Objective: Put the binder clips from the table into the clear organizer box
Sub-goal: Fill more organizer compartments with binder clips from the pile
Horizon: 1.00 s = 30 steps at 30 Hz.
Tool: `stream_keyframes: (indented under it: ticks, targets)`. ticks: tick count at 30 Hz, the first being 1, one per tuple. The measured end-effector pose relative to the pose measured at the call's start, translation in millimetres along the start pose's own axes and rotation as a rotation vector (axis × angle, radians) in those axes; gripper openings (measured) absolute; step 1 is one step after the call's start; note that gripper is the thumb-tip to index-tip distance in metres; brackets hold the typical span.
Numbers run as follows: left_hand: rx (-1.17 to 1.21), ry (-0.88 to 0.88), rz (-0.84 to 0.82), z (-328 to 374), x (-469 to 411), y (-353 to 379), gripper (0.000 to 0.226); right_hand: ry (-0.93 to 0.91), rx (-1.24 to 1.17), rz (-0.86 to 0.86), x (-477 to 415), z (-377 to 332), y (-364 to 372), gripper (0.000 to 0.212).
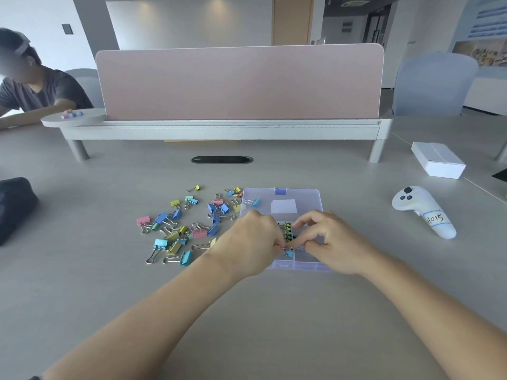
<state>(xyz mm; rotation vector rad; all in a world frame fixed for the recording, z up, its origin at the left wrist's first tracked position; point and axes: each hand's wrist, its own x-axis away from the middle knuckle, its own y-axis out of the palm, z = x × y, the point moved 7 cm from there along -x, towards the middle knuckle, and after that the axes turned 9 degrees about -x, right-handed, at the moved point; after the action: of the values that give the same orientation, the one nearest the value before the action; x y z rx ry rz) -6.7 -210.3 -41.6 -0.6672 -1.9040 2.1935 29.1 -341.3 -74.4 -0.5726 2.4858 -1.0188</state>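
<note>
The clear organizer box (pixel 312 263) lies open on the table, its lid (pixel 282 198) folded back with a blue binder clip (pixel 255 202) resting on it. A row of yellow binder clips (pixel 287 231) stands in one compartment. My left hand (pixel 253 242) pinches a small blue binder clip (pixel 288 253) by its wire handles over the box. My right hand (pixel 329 239) hovers over the box with curled fingers meeting the left hand's fingertips at that clip. Several coloured binder clips (pixel 186 229) lie scattered on the table left of the box.
A white handheld controller (pixel 424 211) lies to the right, a white box (pixel 437 160) behind it. A pink desk divider (pixel 241 83) runs along the back. A black bag (pixel 13 207) sits at the left edge. Another person (pixel 35 86) sits far left.
</note>
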Motion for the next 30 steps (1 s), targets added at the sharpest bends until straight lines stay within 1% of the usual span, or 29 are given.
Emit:
stream_keyframes:
  ticks: [2,5,8,12,14,16,19,23,26,30]
  targets:
    - [-0.076,-0.02,-0.017,3,-2,1,0.028,0.009,0.002,0.002,0,0,1,0.042]
    - [-0.17,-0.038,-0.013,5,-5,2,0.027,0.012,-0.013,0.014,0,1,1,0.045]
    - [-0.257,-0.02,-0.018,9,-8,1,0.029,-0.007,-0.01,0.009,0,1,1,0.049]
    - [-0.305,0.003,0.028,13,-12,-2,0.03,-0.018,-0.013,0.018,1,-2,0,0.052]
    - [-0.274,-0.03,0.027,10,-13,1,0.03,-0.027,-0.027,0.018,1,-3,1,0.057]
    - [-0.237,-0.069,0.02,8,-14,3,0.028,-0.031,-0.041,0.016,1,-5,2,0.052]
    - [-0.281,-0.06,0.007,10,-17,6,0.022,-0.034,-0.063,0.013,1,-8,4,0.048]
    - [-0.305,-0.056,0.025,11,-19,6,0.02,-0.082,-0.106,0.011,2,-10,5,0.046]
    - [-0.345,-0.029,0.019,12,-19,7,0.019,-0.105,-0.156,0.002,2,-9,7,0.038]
    - [-0.3,-0.071,-0.005,5,-21,10,0.009,-0.116,-0.167,-0.013,2,-9,8,0.028]
